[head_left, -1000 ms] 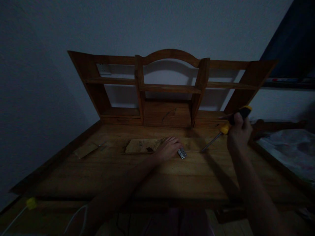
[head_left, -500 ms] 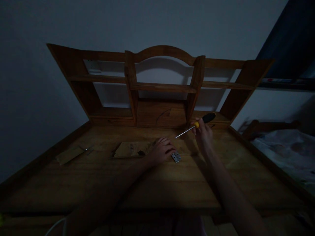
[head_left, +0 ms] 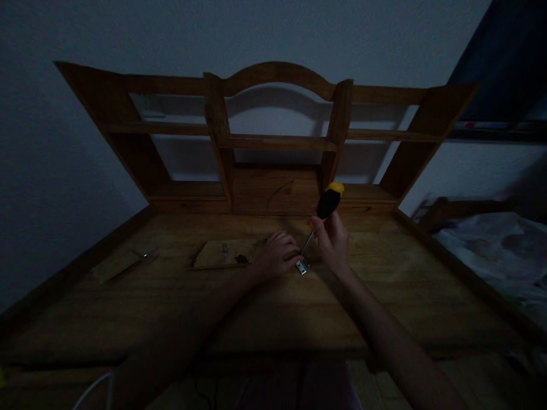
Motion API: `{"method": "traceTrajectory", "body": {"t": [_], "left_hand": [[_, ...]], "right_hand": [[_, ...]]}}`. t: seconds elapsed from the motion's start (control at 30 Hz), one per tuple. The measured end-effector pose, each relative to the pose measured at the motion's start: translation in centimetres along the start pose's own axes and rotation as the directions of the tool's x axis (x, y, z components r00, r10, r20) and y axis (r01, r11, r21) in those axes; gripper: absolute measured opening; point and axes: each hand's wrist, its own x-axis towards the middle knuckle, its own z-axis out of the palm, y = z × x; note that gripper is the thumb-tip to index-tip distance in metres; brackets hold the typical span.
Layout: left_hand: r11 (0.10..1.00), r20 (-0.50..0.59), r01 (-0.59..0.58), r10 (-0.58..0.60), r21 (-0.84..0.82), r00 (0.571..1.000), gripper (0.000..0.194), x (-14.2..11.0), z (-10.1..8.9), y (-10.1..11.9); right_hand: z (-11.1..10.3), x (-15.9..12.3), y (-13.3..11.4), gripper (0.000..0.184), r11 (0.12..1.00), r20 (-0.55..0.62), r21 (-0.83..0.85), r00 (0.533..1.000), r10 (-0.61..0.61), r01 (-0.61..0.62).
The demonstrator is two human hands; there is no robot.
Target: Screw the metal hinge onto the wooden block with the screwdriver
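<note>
My right hand point(head_left: 334, 242) grips a screwdriver point(head_left: 328, 204) with a black and yellow handle, held tilted. Its shaft slants down to the left, and the tip meets the far edge of a small metal hinge point(head_left: 301, 267). Fingers curled together, my left hand point(head_left: 277, 255) presses on the hinge's left side and covers part of it. That hand also lies over the right end of a flat, rough-edged wooden piece point(head_left: 217, 252) with dark marks. Whether a screw sits under the tip is hidden.
All this lies on a wooden desk point(head_left: 256, 319) with a raised shelf unit point(head_left: 276, 142) at its back. A brown flat piece point(head_left: 114, 266) with a shiny metal thing at its end lies at left. White plastic sheeting point(head_left: 491, 245) is beyond the right edge.
My right hand has brought the screwdriver in from the right and turned it tip-down to the hinge. The left hand has stayed at the hinge. The view has shifted slightly.
</note>
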Motion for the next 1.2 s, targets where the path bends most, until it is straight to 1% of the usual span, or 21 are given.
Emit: {"method": "traceTrajectory", "body": {"t": [0.13, 0.27, 0.4, 0.6, 0.77, 0.97, 1.03, 1.1, 1.2], "left_hand": [[1.000, -0.013, -0.006, 0.006, 0.001, 1.000, 0.021, 0.0, 0.2, -0.2], [1.000, -0.026, -0.007, 0.007, 0.007, 1.000, 0.020, 0.0, 0.3, -0.2], [1.000, -0.011, 0.001, -0.001, 0.012, 1.000, 0.020, 0.1, 0.1, -0.1], [1.000, 0.000, 0.005, -0.005, -0.002, 1.000, 0.021, 0.1, 0.1, 0.0], [1.000, -0.008, 0.003, -0.003, -0.009, 1.000, 0.022, -0.1, 0.3, -0.4], [1.000, -0.011, -0.001, 0.001, -0.010, 1.000, 0.022, -0.1, 0.4, -0.5], [1.000, -0.006, 0.004, -0.004, -0.010, 1.000, 0.022, -0.1, 0.3, -0.4], [1.000, -0.007, 0.010, -0.010, -0.007, 1.000, 0.022, 0.0, 0.3, -0.4], [1.000, -0.007, 0.010, -0.010, -0.002, 1.000, 0.022, -0.1, 0.4, -0.4]], "right_hand": [[0.1, -0.1, -0.2, 0.032, 1.000, 0.004, 0.028, 1.000, 0.007, -0.007], [0.1, 0.0, -0.1, 0.029, 1.000, -0.021, 0.014, 1.000, 0.006, -0.006], [0.2, -0.1, 0.1, 0.026, 1.000, -0.021, 0.001, 1.000, 0.008, -0.008], [0.0, -0.1, 0.0, 0.021, 0.998, -0.018, -0.050, 0.999, -0.033, 0.032], [0.0, -0.1, -0.2, 0.022, 0.996, -0.028, -0.068, 0.998, -0.063, 0.061], [-0.2, 0.3, 0.4, 0.023, 0.994, -0.005, -0.103, 0.999, -0.049, 0.048], [-0.2, 0.5, 0.7, 0.024, 0.995, 0.003, -0.091, 0.999, -0.041, 0.041], [-0.1, 0.8, 0.9, 0.030, 0.999, -0.007, -0.019, 0.999, -0.038, 0.038], [0.1, 0.9, 0.8, 0.059, 0.996, -0.073, 0.072, 0.996, -0.049, 0.055]]}}
